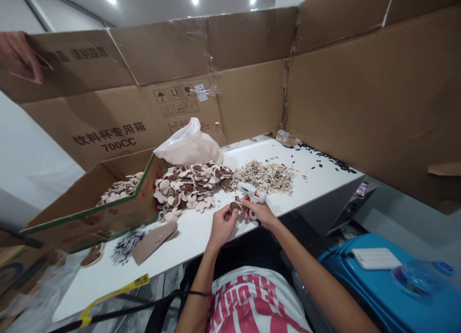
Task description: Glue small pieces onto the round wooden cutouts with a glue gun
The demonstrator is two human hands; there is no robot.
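Note:
Near the table's front edge, my left hand (224, 223) pinches a small brown and cream piece (235, 205). My right hand (256, 212) is wrapped round a white glue gun (252, 192) and its fingers also reach the piece's cream loop. The gun's nozzle points to the right. Behind my hands lies a heap of cream cords (268, 177). To its left is a pile of brown and cream flower-like felt pieces (190, 184).
A cardboard box (90, 222) with more pieces stands at the left, near a brown sheet (153, 244) and dark strips (127, 246). Cardboard walls (248, 97) surround the white table (194, 232). Another person's hand (21, 56) is at the upper left. A blue stool (382, 285) stands right.

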